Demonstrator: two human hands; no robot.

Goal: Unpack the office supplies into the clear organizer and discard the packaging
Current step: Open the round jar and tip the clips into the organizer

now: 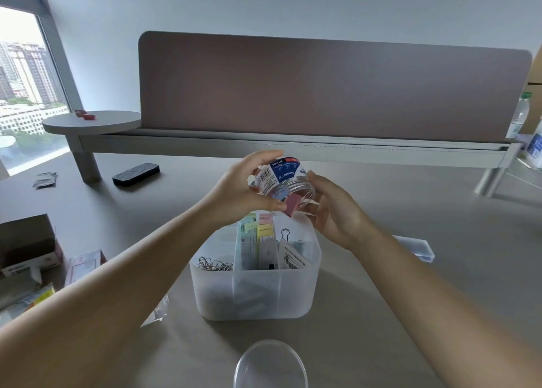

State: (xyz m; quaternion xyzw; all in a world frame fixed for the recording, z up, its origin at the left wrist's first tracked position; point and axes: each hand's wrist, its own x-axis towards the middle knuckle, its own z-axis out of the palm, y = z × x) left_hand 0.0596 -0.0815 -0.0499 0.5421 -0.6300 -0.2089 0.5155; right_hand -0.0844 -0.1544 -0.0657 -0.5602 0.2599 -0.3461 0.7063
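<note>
Pale daylight from a tall window [26,21] at left, overlooking high-rise blocks [29,70], falls across a grey desk [440,226]. A mauve fabric partition [322,88] lines its far edge beneath a plain white wall [264,3]; a round shelf [96,122] juts out beside it.

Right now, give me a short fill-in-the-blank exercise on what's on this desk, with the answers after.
The left hand and right hand hold a clear jar tipped above the organizer; the binder clip at its mouth is ____.
The paper clips lie in the organizer's ____ compartment.
The jar's clear ____ lies on the desk, nearest the camera.
Missing words: pink, left, lid.
</note>
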